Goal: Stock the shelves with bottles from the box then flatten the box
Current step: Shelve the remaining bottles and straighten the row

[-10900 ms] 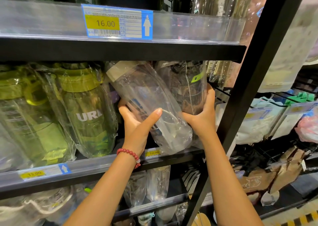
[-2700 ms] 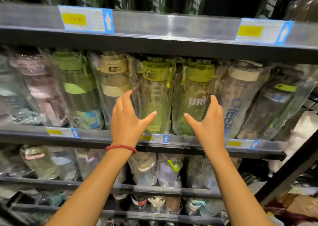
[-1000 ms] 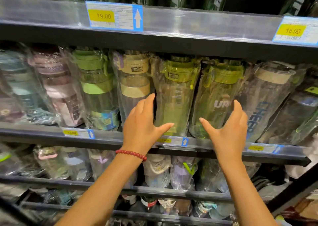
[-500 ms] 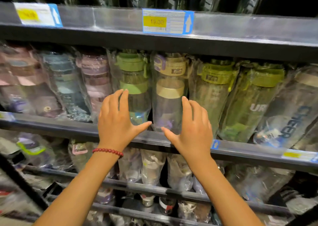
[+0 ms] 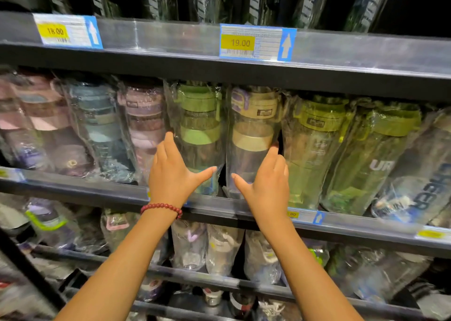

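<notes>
Both hands have slid leftward along the middle shelf (image 5: 73,189) from the lime-green bottles: left hand (image 5: 170,176) and right hand (image 5: 264,181), fingers spread and clamping nothing, now bracket the green-lidded bottle (image 5: 199,135) and tan-lidded bottle (image 5: 253,135), suggesting row-straightening; the box is out of view.

Light falls from above and in front, warm and fairly dim, so the top shelf (image 5: 317,0) sinks into near black while the plastic bottle wraps (image 5: 200,125) and the clear rail (image 5: 158,35) throw pale glare. The wide lens bends the shelf lines toward the edges. The left side and lower corners are smeared and soft.
</notes>
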`<state>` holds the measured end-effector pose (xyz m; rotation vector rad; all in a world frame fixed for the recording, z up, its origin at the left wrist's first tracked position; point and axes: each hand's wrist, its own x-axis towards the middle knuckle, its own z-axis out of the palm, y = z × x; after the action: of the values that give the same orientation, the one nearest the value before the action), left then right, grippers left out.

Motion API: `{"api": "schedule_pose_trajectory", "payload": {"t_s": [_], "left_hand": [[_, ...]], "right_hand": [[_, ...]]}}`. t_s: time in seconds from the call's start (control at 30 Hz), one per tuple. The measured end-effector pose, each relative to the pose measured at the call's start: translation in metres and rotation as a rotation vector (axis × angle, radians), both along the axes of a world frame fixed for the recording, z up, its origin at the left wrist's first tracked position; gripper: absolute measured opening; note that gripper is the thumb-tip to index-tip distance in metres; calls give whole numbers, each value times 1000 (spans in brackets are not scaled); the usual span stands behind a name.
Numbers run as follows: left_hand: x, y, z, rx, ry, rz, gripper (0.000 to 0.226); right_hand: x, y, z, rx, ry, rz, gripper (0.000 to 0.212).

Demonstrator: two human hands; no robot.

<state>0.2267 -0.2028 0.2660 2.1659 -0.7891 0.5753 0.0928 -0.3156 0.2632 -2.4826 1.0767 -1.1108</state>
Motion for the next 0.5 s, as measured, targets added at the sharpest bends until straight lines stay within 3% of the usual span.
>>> {"api": "schedule_pose_trajectory", "payload": {"t_s": [0.17, 0.5], "left_hand": [[6, -16, -3, 2, 130, -6, 109], [9, -25, -16, -62, 190, -69, 107]], "right_hand": [[13, -5, 0, 109, -55, 4, 82], [18, -18, -5, 188, -122, 49, 58]]}}
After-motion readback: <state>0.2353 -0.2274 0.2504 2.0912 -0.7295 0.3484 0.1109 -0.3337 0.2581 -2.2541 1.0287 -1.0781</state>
